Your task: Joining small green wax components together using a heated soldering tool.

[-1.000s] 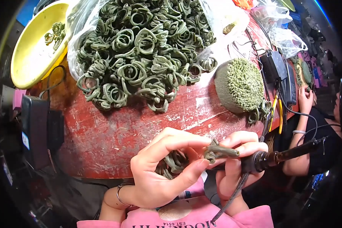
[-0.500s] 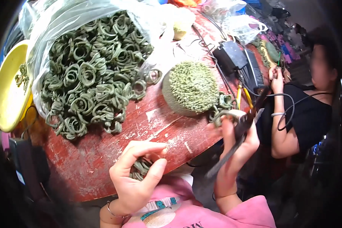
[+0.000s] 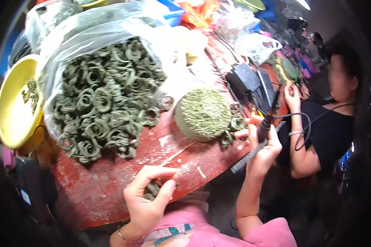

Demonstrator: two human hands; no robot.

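Worn red paint, scuffed pale in patches, covers the bench, on which a squat round block with a rough, crumbly green top stands. To the left of the block, a large heap of dark green rings spills from a clear plastic bag, and farther left, past the heap, a yellow basin sits tilted with a few small green pieces in it. Nearer the wearer than the block and to its left, the left hand curls around several green coiled pieces, its thumb and forefinger bent toward each other in front of them. To the right of the block and somewhat nearer the wearer, the right hand grasps a dark pen-like tool with its slim end pointing up, some fingers spread toward a small cluster of green rings just beside the block; whether they touch it I cannot tell. Beyond the block to the right are a black box with cables and, farther off, a white plastic bag. Well to the right of the block sits another person in a black top.
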